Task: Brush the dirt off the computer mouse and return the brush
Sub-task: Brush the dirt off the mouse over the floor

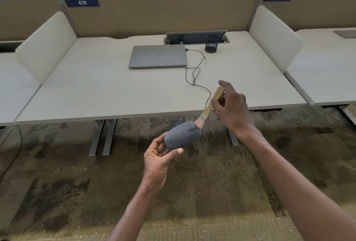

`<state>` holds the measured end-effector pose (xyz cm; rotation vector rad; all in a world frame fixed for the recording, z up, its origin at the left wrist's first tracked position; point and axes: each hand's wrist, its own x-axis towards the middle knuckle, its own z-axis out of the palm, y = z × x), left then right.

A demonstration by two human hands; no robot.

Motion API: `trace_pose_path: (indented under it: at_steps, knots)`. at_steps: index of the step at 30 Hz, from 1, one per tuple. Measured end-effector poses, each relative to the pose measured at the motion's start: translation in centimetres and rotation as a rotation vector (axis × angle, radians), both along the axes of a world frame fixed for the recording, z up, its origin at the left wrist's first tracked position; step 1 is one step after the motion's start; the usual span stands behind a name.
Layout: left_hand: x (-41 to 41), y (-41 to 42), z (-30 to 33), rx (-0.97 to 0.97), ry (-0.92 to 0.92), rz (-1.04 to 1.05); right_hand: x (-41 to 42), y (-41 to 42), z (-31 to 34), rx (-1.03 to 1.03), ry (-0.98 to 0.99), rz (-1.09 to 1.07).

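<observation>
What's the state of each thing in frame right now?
mouse: held off the desk in the left hand, dusty
brush: in the right hand, bristles on the mouse's front end
laptop: lid closed, cable plugged in
cable: looped loose on the desk
pen cup: upright, contents not visible
cable hatch: lid open

Grey, rounded computer mouse (181, 136), wired, held up in the air in front of the desk edge, top face and scroll wheel showing, cable end pointing up and right. Small brush (209, 108), pale wooden handle, metal ferrule, pinkish bristles, tilted, bristle tips touching the mouse's cable end.
</observation>
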<state>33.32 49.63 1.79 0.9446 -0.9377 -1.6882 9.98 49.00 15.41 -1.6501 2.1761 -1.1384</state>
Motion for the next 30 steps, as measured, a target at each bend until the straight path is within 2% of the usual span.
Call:
trace_pose_path:
  at_steps: [5,9,13,20,24,28,30]
  knots:
    - [0.8,-0.9,0.2,0.000,-0.006,-0.003,-0.7,0.4,-0.9,-0.010,0.083,-0.055]
    - [1.3,-1.5,0.4,0.007,-0.003,-0.017,-0.3,0.2,-0.9,-0.109,0.016,-0.045]
    - [2.0,-1.6,0.8,0.001,0.001,-0.050,0.2,-0.4,-1.0,-0.037,-0.093,0.025]
    - [3.7,-1.3,1.2,-0.008,0.036,-0.078,-0.5,-1.4,-2.7,0.023,-0.036,-0.028]
    - [4.0,-1.3,1.7,0.005,0.067,-0.088,-0.7,-1.5,-4.0,0.131,-0.035,0.001]
    - [4.2,-1.4,2.0,0.015,0.074,-0.064,-0.9,-0.9,-4.9,0.111,0.051,-0.103]
    - [4.3,-1.4,2.2,0.024,0.075,-0.040,-1.4,-0.6,-4.6,0.111,-0.080,-0.129]
